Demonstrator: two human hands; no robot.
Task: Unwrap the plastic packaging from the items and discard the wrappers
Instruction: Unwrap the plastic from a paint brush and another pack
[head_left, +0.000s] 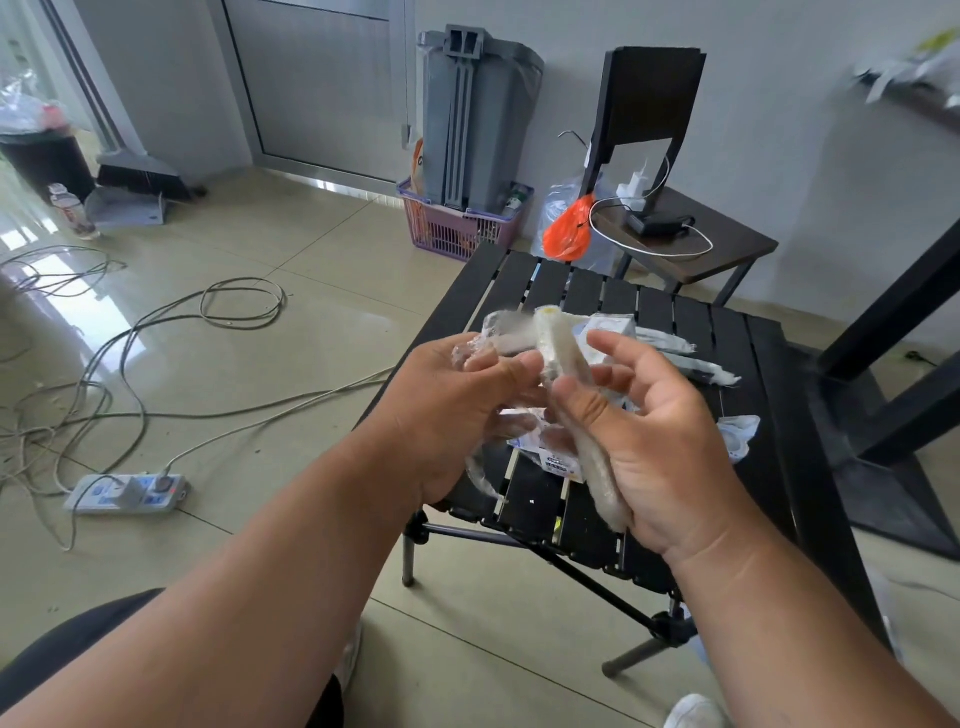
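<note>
Two hands are working together above the black slatted metal folding table (670, 332), and we are judging this to be the peeling step on one item. The right hand (654, 447) is holding a long pale cylindrical item wrapped in cloudy plastic film (563, 358), which is lying along the palm with the thumb pressing against it while the other fingers are standing loosely spread. The left hand (457, 415) is gripping a crumpled bunch of clear plastic film (475, 353) just beside the item, with its fingers curled round the film.

We are reading the film as partly off: a loose strip is hanging below the left hand, while the item is looking cloudy along its length. We are therefore expecting the next move to call for a steady pull by the left hand away from the item, with the right hand turning or bracing the item so the film is coming free without tearing into short pieces.

Below the hands, a white carton with blue printing (550, 460) is lying on the table; its writing is too small and blurred for us to read. A second white and pale blue box (610, 332) is sitting behind the hands, likewise unreadable. Twisted white wrapper strips (691, 358) are lying on the slats to the right, not yet discarded. A dark bin lined with a clear bag (39, 150) is standing well apart at far left.
</note>
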